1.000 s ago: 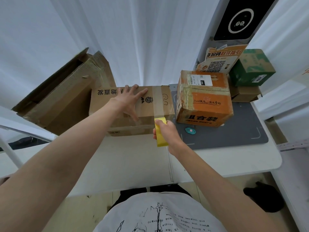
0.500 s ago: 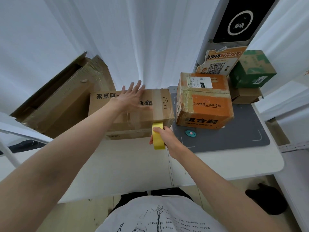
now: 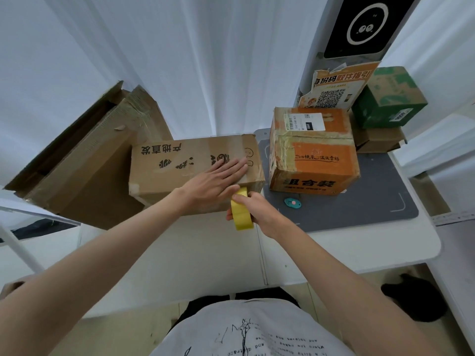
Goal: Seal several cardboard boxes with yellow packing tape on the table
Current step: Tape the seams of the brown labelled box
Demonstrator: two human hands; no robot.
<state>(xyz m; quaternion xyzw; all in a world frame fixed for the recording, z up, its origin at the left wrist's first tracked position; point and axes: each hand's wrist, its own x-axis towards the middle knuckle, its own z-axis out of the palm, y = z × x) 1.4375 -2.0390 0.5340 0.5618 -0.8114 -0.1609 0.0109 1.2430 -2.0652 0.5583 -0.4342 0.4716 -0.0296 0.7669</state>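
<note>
While your left hand [image 3: 217, 177] lies flat with straight fingers on top of the brown cardboard box [image 3: 180, 170], your right hand [image 3: 253, 209] has its grip curled round a roll of yellow packing tape [image 3: 241, 214] — held just at the box's near right corner, touching or almost touching its front edge.

The box is long and low, printed with black characters and small drawings, and a strip of clear, shiny tape runs across its right end under your fingertips. It sits toward the back of the white bench [image 3: 180, 253], slightly left of centre.

Both your forearms reach forward from the bottom of the view, the left one crossing in from the far left.

To the right, a dark grey mat [image 3: 359, 201] lies on the bench and carries an orange-and-brown box [image 3: 313, 155] with a white shipping label; a small teal oval object [image 3: 292, 203] rests on the mat in front of it. Further right, a green box [image 3: 388, 98] is stacked on a plain brown one. At left, a large opened carton [image 3: 84, 163] leans beside the box — white curtains [image 3: 180, 60] hang behind everything.
</note>
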